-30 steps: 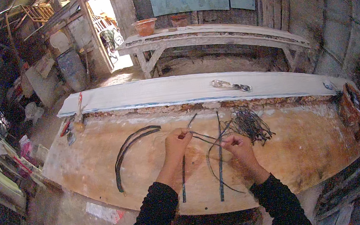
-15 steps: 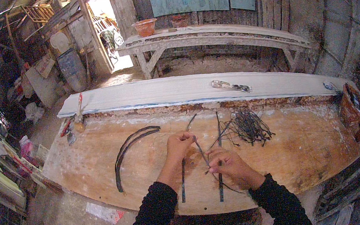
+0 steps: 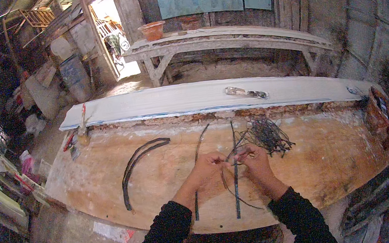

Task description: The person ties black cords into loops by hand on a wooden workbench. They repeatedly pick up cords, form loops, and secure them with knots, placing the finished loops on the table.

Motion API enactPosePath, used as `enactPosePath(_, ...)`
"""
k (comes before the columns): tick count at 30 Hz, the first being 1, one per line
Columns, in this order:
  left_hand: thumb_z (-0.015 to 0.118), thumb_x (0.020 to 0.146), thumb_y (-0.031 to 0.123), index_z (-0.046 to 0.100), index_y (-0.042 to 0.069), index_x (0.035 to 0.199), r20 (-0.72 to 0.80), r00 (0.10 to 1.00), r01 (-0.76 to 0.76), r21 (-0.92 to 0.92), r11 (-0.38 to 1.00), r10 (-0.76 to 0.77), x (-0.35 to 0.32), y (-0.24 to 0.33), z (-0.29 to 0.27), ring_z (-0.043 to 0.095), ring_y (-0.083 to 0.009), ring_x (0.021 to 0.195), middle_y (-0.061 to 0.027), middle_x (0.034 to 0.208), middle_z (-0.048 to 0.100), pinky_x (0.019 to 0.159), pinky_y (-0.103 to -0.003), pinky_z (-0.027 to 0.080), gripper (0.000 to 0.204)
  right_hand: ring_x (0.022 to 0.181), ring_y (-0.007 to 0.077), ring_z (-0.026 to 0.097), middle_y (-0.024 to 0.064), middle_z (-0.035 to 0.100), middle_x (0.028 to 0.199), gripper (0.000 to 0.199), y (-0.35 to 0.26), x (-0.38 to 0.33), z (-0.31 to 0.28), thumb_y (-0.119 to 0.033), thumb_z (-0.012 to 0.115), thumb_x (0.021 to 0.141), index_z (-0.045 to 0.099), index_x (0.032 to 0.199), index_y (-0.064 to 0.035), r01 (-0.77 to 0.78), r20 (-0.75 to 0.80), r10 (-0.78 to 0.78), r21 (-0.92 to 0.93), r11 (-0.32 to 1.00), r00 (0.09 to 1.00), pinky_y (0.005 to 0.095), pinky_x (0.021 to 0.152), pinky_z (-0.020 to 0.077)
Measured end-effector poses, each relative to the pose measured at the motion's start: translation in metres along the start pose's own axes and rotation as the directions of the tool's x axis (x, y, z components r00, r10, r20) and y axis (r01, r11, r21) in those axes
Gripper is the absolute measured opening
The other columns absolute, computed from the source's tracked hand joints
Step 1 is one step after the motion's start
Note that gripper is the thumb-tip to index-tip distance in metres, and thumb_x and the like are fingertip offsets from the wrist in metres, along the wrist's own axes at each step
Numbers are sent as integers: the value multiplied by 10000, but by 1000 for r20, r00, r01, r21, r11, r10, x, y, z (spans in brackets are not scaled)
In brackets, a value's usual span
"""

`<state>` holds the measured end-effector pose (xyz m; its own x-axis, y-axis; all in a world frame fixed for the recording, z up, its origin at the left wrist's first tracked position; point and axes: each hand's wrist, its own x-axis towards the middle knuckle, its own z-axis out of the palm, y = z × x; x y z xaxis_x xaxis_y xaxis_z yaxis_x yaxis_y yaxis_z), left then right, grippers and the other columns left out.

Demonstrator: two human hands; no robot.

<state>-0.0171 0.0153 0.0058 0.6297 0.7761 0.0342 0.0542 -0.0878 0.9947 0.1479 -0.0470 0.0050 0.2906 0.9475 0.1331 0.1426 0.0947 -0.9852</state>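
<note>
Above the middle of the worn, pale-brown wooden board (image 3: pixel 320 168), the left hand (image 3: pixel 206 168) pinches a thin, dark, flexible cord (image 3: pixel 227 186) between thumb and fingers, and the right hand (image 3: pixel 255 156), just beside it, grasps the same cord with its fingertips pressed together; exactly how the fingers meet on it is too small to make out. From the grip the cord hangs in a loose curve, its tail trailing toward the near right. Under the hands lie two long, narrow, dark strips, the left strip (image 3: pixel 200 139) partly covered by the left hand, the right strip (image 3: pixel 236 190) passing between the two hands. Beyond the right hand sits a tangled heap of thin black cords (image 3: pixel 272 135); well to the left, a pair of curved black strips (image 3: pixel 125 183) lies side by side. Along the board's far edge runs a long white plank (image 3: pixel 152 102), bearing a pale-and-dark, narrow hand tool (image 3: pixel 245 93). Farther back, an orange, wide-rimmed bowl (image 3: pixel 152 31) stands on a whitish wooden bench (image 3: pixel 222 39).
</note>
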Motion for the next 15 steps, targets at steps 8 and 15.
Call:
enactPosePath(8,673,702,143,581,50,740,359,926,-145,48,988,118,-11,4,16,521,-107,717,-6,730,548,630,-252,429,137,627,118,493,36,563,733,45,18,25,-19,-38,596,705,602,747,-53,95,-263,-125,-123,988,957,244,598,410)
enactPosePath(15,668,700,101,605,32,711,-27,1000,-11,216,976,17,-5,16,0,507,-74,643,13,695,565,594,-224,415,95,779,143,476,28,494,740,33,21,26,-21,-42,612,723,583,738,-46,255,-289,-354,-329,909,889,260,687,385)
